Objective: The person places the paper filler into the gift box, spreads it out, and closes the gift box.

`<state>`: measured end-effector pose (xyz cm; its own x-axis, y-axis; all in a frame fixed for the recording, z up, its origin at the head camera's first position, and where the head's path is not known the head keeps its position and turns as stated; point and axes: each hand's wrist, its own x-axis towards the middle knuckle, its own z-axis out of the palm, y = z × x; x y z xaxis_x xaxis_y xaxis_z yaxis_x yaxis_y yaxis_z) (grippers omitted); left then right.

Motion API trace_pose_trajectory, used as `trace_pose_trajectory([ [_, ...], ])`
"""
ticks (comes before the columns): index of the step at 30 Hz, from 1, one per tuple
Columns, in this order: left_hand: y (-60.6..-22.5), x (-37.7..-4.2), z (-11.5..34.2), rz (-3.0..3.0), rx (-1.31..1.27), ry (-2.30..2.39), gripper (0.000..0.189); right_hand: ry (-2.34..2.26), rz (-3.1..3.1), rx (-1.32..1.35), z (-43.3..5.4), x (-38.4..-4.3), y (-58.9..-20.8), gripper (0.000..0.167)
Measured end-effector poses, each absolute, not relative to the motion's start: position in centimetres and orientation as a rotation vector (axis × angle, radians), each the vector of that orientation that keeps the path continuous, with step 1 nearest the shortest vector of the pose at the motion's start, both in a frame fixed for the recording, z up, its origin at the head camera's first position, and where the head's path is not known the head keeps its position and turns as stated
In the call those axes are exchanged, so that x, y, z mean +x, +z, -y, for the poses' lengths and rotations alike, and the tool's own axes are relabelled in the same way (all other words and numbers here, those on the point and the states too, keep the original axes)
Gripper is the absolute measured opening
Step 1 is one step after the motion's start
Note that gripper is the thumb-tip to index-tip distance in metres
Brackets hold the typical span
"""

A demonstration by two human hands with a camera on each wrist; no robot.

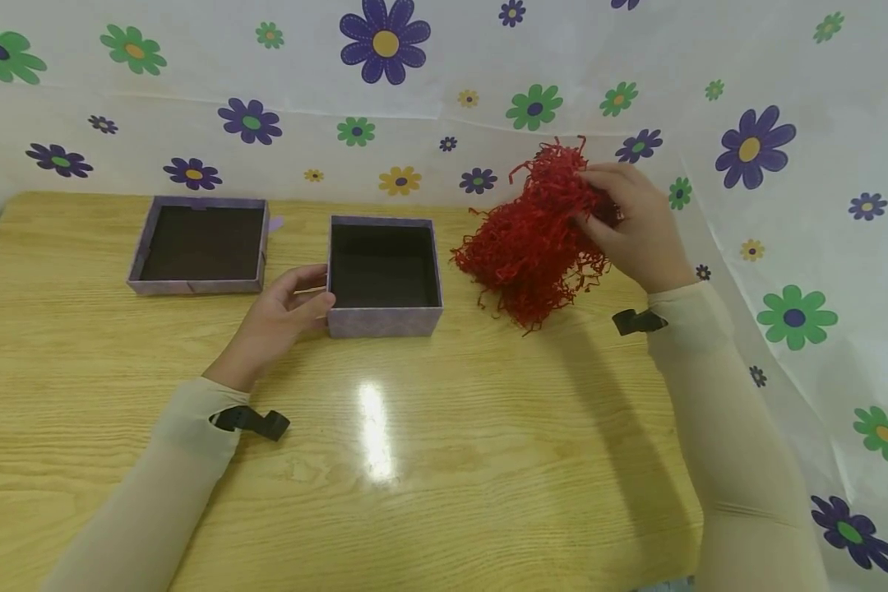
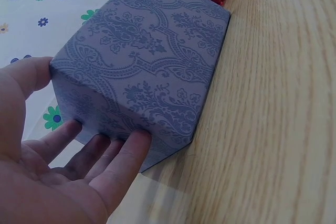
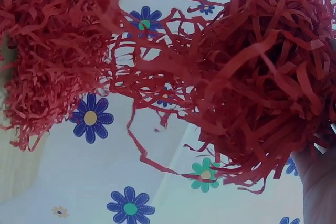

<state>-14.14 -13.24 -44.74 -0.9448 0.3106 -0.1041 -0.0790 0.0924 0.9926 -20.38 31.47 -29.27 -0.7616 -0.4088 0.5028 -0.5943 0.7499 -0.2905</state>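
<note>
A wooden table [image 1: 444,510] spanned the lower frame. Red shredded paper [image 1: 518,255] lay right of centre, a shallow box [image 1: 192,287] upper left, a deeper box [image 1: 385,322] at centre. The right hand [image 1: 640,226] gripped a bunch of paper; the left hand [image 1: 277,325] held the deeper box's left side, thumb at its rim.

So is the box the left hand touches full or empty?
Empty: the box shows only its bare dark inside; the red shredded paper is outside it.
</note>
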Motion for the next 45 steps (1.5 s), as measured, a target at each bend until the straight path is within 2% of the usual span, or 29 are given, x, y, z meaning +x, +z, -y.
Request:
trace_pose_trajectory([
  [27,-45.0,-14.3,13.3,-2.066,0.215,1.949,0.066,0.520,2.670,0.508,-35.1,-21.3,-28.2,0.039],
  [45,-44.8,-14.0,13.1,-2.064,0.191,1.959,0.064,0.496,2.702,0.331,-35.7,-21.4,-27.0,0.038],
])
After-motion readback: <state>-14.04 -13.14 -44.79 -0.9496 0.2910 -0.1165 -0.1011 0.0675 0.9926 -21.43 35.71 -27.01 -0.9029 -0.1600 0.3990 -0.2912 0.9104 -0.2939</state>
